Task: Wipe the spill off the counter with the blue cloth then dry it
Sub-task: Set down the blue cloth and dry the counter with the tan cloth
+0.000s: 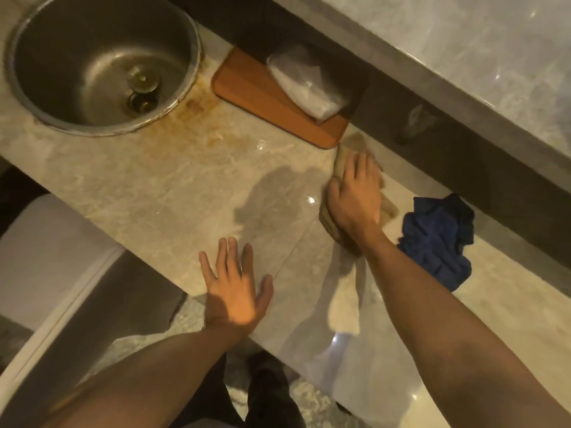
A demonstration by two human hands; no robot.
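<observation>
The blue cloth (437, 242) lies crumpled on the marble counter (173, 186), at the right by the dark back wall. My right hand (353, 196) presses flat on a tan cloth (341, 160), just left of the blue one, its fingers spread over the fabric. My left hand (236, 288) rests palm down at the counter's front edge, fingers apart, holding nothing. A damp-looking sheen shows on the counter between the two hands.
A round steel sink (102, 63) is set in the counter at the far left, with rusty stains (197, 109) beside it. An orange tray (265, 103) with a clear plastic bag (309, 84) stands behind. A white bin (46, 257) is below left.
</observation>
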